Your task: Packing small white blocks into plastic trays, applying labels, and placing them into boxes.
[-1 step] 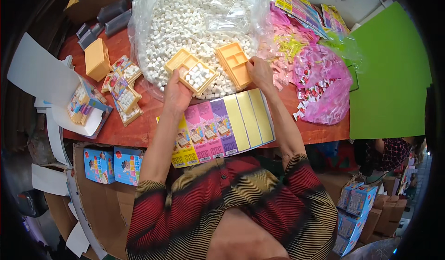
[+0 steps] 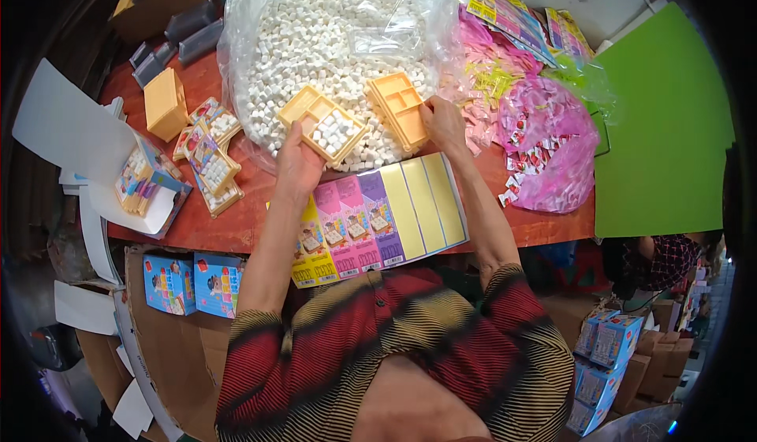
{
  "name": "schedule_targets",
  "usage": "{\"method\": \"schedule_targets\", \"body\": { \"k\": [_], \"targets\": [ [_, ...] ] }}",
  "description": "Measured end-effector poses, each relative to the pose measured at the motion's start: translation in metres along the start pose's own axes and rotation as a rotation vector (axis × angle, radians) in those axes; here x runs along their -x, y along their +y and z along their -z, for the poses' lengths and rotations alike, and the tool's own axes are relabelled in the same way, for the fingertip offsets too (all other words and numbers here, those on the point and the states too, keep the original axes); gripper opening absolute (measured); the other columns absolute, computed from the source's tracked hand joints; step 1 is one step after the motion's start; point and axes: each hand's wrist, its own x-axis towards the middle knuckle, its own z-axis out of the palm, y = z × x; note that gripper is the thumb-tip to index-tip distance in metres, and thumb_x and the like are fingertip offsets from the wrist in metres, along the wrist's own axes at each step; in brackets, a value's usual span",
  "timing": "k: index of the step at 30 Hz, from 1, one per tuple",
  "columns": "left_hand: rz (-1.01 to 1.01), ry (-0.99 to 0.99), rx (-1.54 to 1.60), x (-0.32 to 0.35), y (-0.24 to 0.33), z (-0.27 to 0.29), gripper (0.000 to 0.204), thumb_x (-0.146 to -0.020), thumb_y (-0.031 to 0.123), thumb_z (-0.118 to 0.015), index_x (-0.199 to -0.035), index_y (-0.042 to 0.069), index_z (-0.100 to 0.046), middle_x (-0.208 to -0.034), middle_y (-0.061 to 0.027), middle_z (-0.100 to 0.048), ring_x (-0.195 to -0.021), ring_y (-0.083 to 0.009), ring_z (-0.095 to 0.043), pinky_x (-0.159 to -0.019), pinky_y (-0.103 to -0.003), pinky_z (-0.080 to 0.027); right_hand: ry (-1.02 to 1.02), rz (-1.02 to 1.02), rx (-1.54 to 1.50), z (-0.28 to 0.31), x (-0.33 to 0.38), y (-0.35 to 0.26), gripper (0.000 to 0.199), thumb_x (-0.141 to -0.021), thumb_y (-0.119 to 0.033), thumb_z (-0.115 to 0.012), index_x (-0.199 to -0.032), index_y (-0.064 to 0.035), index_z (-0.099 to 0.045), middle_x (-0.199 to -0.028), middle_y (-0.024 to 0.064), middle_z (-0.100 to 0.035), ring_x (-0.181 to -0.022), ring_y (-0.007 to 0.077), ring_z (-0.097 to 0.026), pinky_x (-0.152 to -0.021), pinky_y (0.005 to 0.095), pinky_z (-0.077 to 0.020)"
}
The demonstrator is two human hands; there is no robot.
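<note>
My left hand [image 2: 300, 164] is closed on the near-left edge of a pale orange compartment tray [image 2: 293, 109], tilted over the marshmallow bag. White marshmallow cubes [image 2: 334, 132] fill its large compartment; the other compartments look bare. To its right, a second set of orange compartment trays [image 2: 385, 95], seemingly stacked, rests on the loose marshmallows [image 2: 315, 32] with no cubes in it. My right hand [image 2: 444, 126] pinches the right edge of that stack, and the fingertips are partly hidden. Below both hands lies a printed sticker sheet [image 2: 363, 225], its right-hand strips peeled to plain yellow.
A clear plastic bag [image 2: 236, 48] holds the marshmallows. Filled trays [image 2: 213, 162], an orange tray stack [image 2: 165, 101] and an open display box [image 2: 162, 197] stand left. Pink bags [image 2: 556, 182] of small packets lie right, beside a green board [image 2: 662, 142]. Blue boxes [image 2: 169, 283] sit below the table.
My left hand and its tray have shifted very slightly left and toward me. My right hand stays at the tray stack.
</note>
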Motion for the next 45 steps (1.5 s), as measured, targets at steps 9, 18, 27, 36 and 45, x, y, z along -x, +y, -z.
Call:
{"method": "schedule_targets", "body": {
  "k": [9, 18, 27, 36, 45],
  "targets": [
    [-0.004, -0.033, -0.051, 0.047, 0.04, 0.002, 0.035, -0.087, 0.022, -0.031, -0.117, 0.003, -0.033, -0.12, -0.0132, -0.037, -0.11, -0.0259, -0.038, -0.093, -0.043, -0.03, 0.093, 0.284, -0.322, -0.034, -0.039, -0.085, 0.017, -0.067, -0.017, -0.046, -0.068, -0.0045, -0.057, -0.068, 0.0158, -0.056, -0.066, 0.0314, -0.055, -0.059, 0.0405, -0.0421],
    [0.109, 0.001, -0.056, 0.049, 0.025, 0.019, 0.037, -0.088, 0.021, -0.027, -0.12, 0.002, -0.029, -0.121, -0.014, -0.036, -0.11, -0.026, -0.037, -0.092, -0.043, -0.032, 0.058, 0.256, -0.571, -0.048, -0.031, -0.102, 0.019, -0.071, -0.019, -0.052, -0.074, -0.0014, -0.057, -0.069, 0.0141, -0.056, -0.064, 0.027, -0.054, -0.059, 0.0346, -0.0419],
    [0.179, -0.025, -0.094, 0.025, 0.004, 0.012, 0.037, -0.088, 0.021, -0.026, -0.118, 0.0, -0.029, -0.119, -0.0153, -0.038, -0.11, -0.0257, -0.038, -0.091, -0.043, -0.033, 0.095, 0.059, 0.032, 0.087, 0.081, 0.087, 0.019, -0.071, -0.007, -0.049, -0.087, -0.0009, -0.055, -0.081, 0.0131, -0.055, -0.079, 0.0251, -0.053, -0.068, 0.0305, -0.0408],
    [0.184, -0.093, -0.214, 0.022, -0.005, 0.013, 0.035, -0.088, 0.02, -0.028, -0.116, 0.0, -0.032, -0.116, -0.0147, -0.041, -0.106, -0.0243, -0.043, -0.089, -0.041, -0.036, -0.108, 0.119, 0.466, 0.083, 0.134, 0.138, 0.008, -0.069, -0.006, -0.045, -0.072, 0.0011, -0.045, -0.071, 0.0168, -0.047, -0.068, 0.0317, -0.048, -0.058, 0.0394, -0.038],
    [0.219, -0.177, -0.201, 0.027, -0.029, -0.009, 0.035, -0.087, 0.02, -0.033, -0.116, 0.0, -0.033, -0.115, -0.0144, -0.042, -0.105, -0.0241, -0.044, -0.089, -0.039, -0.037, 0.157, 0.238, 0.156, 0.053, 0.076, 0.091, 0.012, -0.067, -0.006, -0.043, -0.073, 0.0021, -0.05, -0.068, 0.0188, -0.05, -0.064, 0.033, -0.051, -0.053, 0.0403, -0.0399]
  ]
}}
